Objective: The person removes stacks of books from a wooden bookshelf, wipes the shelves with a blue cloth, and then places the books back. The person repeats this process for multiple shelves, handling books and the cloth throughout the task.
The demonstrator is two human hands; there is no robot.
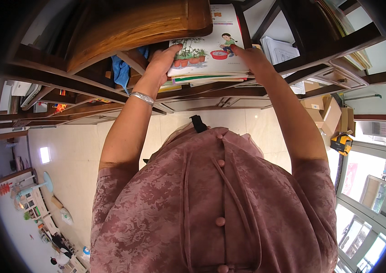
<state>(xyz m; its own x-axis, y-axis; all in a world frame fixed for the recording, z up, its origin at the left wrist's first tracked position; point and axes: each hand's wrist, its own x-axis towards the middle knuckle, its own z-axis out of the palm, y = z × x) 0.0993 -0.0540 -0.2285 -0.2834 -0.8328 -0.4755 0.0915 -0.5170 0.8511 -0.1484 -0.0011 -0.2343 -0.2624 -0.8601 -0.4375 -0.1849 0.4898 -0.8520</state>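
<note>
Both of my hands grip a stack of books (206, 77) in a compartment of a dark wooden shelf unit (210, 94). On top lies an illustrated book (193, 68), its picture showing potted plants and a figure beside a red basin. My left hand (163, 63) holds the stack's left edge, thumb on the top book; a silver bangle circles that wrist. At the right edge is my right hand (251, 61), its thumb also resting on the top book. The fingers under and beside the stack are mostly hidden. A curved wooden panel (145, 29) overhangs the far left part of the books.
A blue cloth (120, 71) hangs in the shelf left of my left hand. Loose papers (280, 51) fill a compartment to the right. Cardboard boxes (329, 114) are piled on the right, near glass doors (367, 181). A standing fan (32, 187) is far left on the tiled floor (77, 150).
</note>
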